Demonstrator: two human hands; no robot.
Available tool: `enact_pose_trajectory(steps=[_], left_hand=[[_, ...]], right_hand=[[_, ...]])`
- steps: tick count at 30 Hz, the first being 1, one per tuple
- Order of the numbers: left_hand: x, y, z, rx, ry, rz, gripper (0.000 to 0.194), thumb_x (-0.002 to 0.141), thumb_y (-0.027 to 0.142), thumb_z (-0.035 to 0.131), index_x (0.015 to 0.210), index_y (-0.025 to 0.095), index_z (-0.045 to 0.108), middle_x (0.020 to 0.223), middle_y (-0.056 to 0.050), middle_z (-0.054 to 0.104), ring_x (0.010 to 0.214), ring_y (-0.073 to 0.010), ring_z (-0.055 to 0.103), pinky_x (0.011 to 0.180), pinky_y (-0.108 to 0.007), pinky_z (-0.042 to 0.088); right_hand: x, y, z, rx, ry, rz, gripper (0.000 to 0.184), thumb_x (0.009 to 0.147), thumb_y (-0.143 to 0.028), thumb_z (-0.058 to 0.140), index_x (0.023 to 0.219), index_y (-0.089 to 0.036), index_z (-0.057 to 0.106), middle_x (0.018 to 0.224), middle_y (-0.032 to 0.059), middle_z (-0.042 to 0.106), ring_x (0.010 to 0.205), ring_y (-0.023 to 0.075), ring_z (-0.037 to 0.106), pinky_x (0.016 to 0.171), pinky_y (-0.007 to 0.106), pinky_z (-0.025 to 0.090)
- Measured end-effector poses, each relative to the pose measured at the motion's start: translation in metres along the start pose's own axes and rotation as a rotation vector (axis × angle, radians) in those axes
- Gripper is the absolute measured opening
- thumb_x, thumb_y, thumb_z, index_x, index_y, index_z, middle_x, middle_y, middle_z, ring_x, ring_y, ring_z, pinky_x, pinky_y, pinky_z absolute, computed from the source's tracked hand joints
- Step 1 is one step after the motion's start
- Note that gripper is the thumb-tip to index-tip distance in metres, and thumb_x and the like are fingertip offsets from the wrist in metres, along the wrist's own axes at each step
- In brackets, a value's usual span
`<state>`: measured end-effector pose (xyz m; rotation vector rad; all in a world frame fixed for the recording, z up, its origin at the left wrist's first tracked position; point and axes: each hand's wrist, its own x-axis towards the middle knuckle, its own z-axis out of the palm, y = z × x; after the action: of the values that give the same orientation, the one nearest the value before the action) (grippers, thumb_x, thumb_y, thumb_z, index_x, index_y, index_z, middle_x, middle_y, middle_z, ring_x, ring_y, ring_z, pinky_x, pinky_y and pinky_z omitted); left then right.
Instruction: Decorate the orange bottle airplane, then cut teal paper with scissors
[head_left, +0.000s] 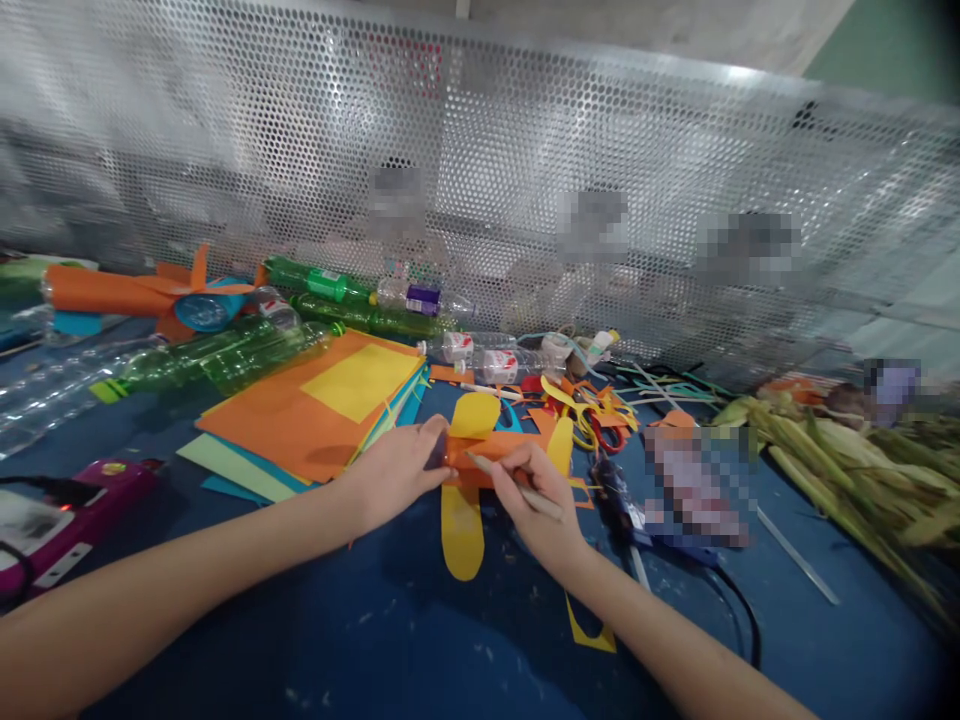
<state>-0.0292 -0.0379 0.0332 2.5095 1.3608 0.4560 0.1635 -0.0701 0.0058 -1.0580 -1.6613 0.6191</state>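
In the middle of the head view is a small toy plane (495, 443), its orange body fitted with yellow paper wings (463, 540). My left hand (397, 468) is closed on the plane's left end, where a bit of clear plastic shows by the fingers. Between the fingers of my right hand (544, 505) is a pencil (534, 497), its tip at the orange body near the wings. Part of the body lies hidden behind my right hand. Left of the plane, a stack of orange and yellow paper sheets (300, 415) lies behind my left forearm.
Several green bottles (247, 352) and clear bottles (495, 362) lie behind. A larger orange bottle model (112, 290) is at the left, a purple power strip (97, 510) nearer. Scissors (609, 432), paper scraps, a glue gun (626, 515) and corn husks (847, 470) lie right. A perforated metal panel (375, 110) stands behind.
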Motion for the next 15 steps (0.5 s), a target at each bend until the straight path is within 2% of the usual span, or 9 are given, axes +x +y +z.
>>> enact_pose_trajectory(steps=[5, 11, 15], left_hand=[[-0.0003, 0.0019, 0.0001, 0.043, -0.029, 0.011, 0.038, 0.086, 0.037, 0.052, 0.115, 0.015, 0.040, 0.089, -0.007, 0.063, 0.084, -0.0255, 0.061, 0.065, -0.032, 0.042], [-0.0004, 0.0036, 0.0012, 0.093, -0.052, 0.026, 0.028, 0.088, 0.035, 0.050, 0.105, 0.016, 0.039, 0.084, -0.005, 0.061, 0.076, -0.0228, 0.061, 0.061, -0.030, 0.040], [0.0018, 0.0039, -0.0066, 0.083, -0.090, 0.000, 0.028, 0.085, 0.035, 0.051, 0.105, 0.017, 0.040, 0.085, -0.005, 0.062, 0.078, -0.0225, 0.061, 0.061, -0.029, 0.040]], right_hand=[[0.0019, 0.0027, 0.0047, -0.012, 0.002, 0.030, 0.020, 0.084, -0.024, 0.055, 0.069, -0.022, 0.043, 0.053, -0.0077, 0.036, 0.044, 0.0078, 0.033, 0.042, 0.019, 0.028], [0.0025, 0.0053, 0.0050, -0.004, -0.003, 0.048, 0.019, 0.084, -0.025, 0.056, 0.070, -0.021, 0.043, 0.054, -0.0080, 0.037, 0.044, 0.0072, 0.033, 0.043, 0.020, 0.027], [0.0033, 0.0064, 0.0047, 0.005, -0.001, 0.046, 0.019, 0.084, -0.025, 0.054, 0.070, -0.021, 0.042, 0.058, -0.0071, 0.038, 0.047, 0.0075, 0.034, 0.045, 0.020, 0.029]])
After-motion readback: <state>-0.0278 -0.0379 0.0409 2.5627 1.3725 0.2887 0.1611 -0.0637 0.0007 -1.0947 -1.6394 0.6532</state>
